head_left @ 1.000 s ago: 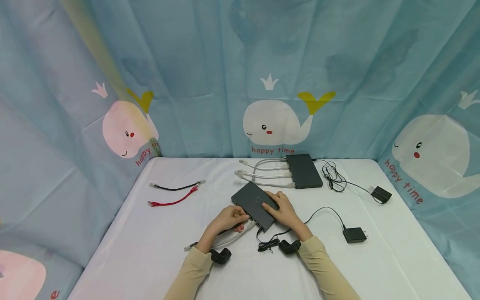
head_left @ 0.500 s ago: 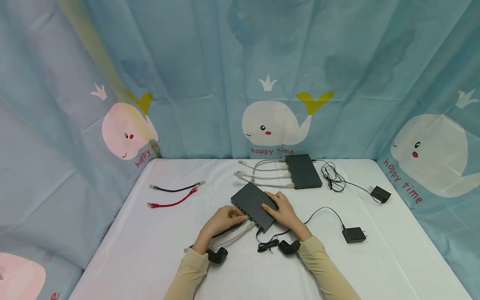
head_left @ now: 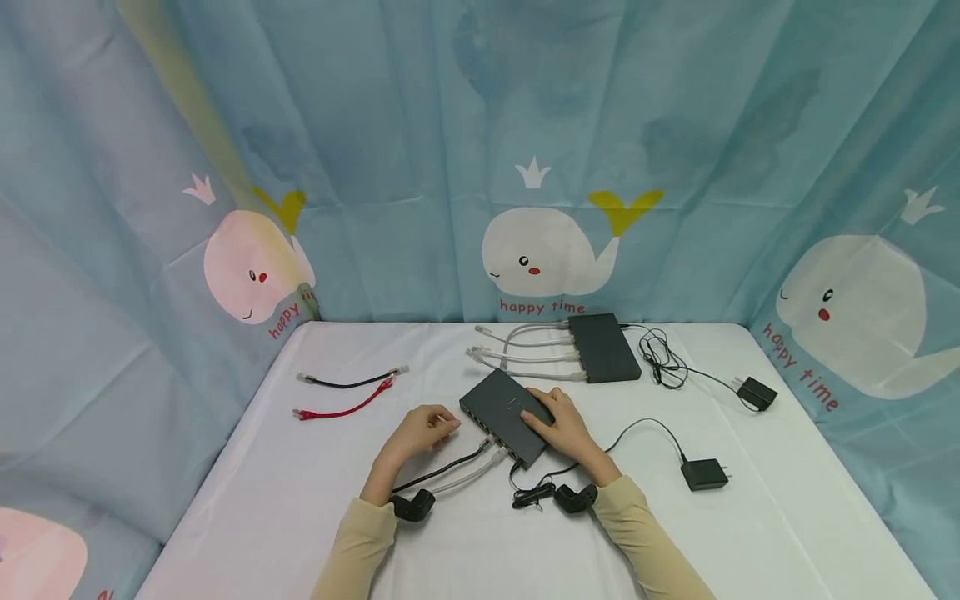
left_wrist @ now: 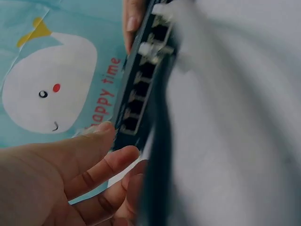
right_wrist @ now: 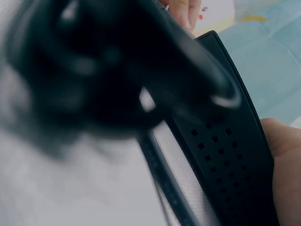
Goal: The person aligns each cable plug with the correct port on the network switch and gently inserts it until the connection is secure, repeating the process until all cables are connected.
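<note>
A dark network switch [head_left: 501, 408] lies at an angle before me. My right hand [head_left: 562, 427] grips its right side, thumb on top; the right wrist view shows the vented side [right_wrist: 221, 160] beside that palm. A black network cable [head_left: 444, 472] and a grey network cable [head_left: 471, 477] are plugged into its left edge, with a port between them. My left hand [head_left: 422, 430] hovers left of the switch, fingers loosely bent and holding nothing. In the left wrist view, its fingertips are near the end of the port row [left_wrist: 136, 101], and the black cable passes in front, blurred.
A second switch [head_left: 604, 348] with several grey cables stands at the back; its cord runs to a power adapter [head_left: 757, 393]. Another adapter [head_left: 705, 474] sits at right, its cord [head_left: 534, 495] bundled near my right wrist. Black [head_left: 352, 384] and red [head_left: 345, 412] cables lie at left.
My left hand has let go of the black cable's plug at the switch and drawn back to the left. The plug stays in the port. My right hand keeps its hold.
</note>
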A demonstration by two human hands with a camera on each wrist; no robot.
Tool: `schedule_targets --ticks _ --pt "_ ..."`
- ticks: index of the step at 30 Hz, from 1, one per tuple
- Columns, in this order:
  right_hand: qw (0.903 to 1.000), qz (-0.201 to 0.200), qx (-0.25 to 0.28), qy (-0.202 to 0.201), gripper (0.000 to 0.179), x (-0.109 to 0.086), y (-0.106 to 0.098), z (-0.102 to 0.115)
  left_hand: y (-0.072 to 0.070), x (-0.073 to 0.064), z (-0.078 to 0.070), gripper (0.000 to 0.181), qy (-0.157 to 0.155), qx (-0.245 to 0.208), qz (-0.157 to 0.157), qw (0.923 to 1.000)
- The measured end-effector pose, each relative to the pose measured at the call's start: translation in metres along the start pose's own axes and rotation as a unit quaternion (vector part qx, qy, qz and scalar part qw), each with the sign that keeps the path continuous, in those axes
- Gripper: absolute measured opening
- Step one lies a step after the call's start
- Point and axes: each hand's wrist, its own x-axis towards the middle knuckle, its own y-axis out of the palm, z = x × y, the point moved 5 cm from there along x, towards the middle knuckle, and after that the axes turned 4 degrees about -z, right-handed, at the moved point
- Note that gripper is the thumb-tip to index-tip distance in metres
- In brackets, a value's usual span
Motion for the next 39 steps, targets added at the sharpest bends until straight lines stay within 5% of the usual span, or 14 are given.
schedule_targets --ticks 9,17,27,34,39 --pt "1.0 -0.002 -0.001 0.002 0.054 -0.001 0.0 0.001 -0.041 0.004 0.018 0.02 -0.047 0.031 -0.049 0.9972" --pt "0.9999 0.008 -0.001 0.013 0.055 -0.002 0.002 -0.001 -0.069 0.011 0.04 0.024 -0.044 0.07 -0.086 0.9929" --pt "1.0 0.003 -0.005 0.006 0.055 0.0 0.001 -0.001 -0.086 0.013 0.056 0.026 -0.051 0.104 -0.156 0.981" --pt "1.0 -0.001 -0.003 0.005 0.055 0.0 0.0 0.001 -0.092 0.014 0.06 0.026 -0.066 0.158 -0.215 0.9616" --pt "1.0 -0.002 -0.005 0.006 0.054 -0.001 0.001 0.0 -0.092 0.015 0.064 0.032 -0.086 0.185 -0.212 0.9558"
